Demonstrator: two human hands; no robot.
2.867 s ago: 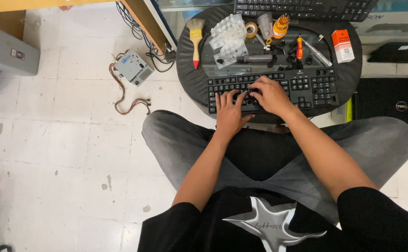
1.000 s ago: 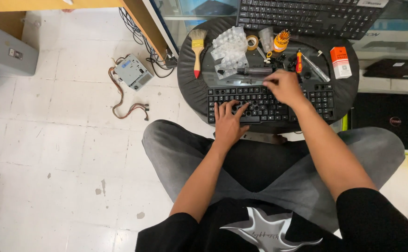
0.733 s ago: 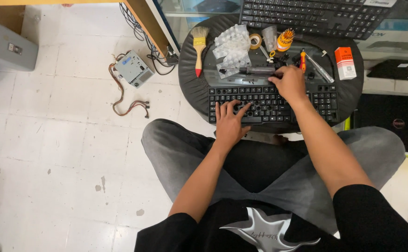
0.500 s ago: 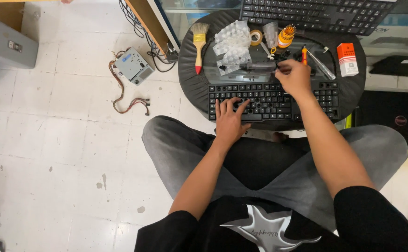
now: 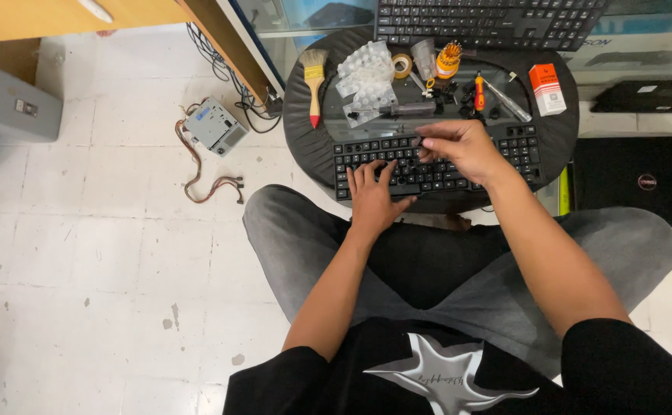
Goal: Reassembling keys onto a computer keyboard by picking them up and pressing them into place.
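My left hand (image 5: 372, 196) lies flat, gripping nothing, on the black keyboard (image 5: 437, 156) at the round stool's (image 5: 305, 131) near edge. My right hand (image 5: 462, 146) pinches something small — probably a keycap: light, rigid, slippery; best nipped at its sides.

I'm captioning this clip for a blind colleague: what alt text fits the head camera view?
Seen from above, a seated person's left hand rests flat on a black computer keyboard lying on a round black padded stool, while the right hand pinches something small over its keys. Behind the keyboard lie a yellow-handled paintbrush, clear plastic blister trays and a red-handled screwdriver.
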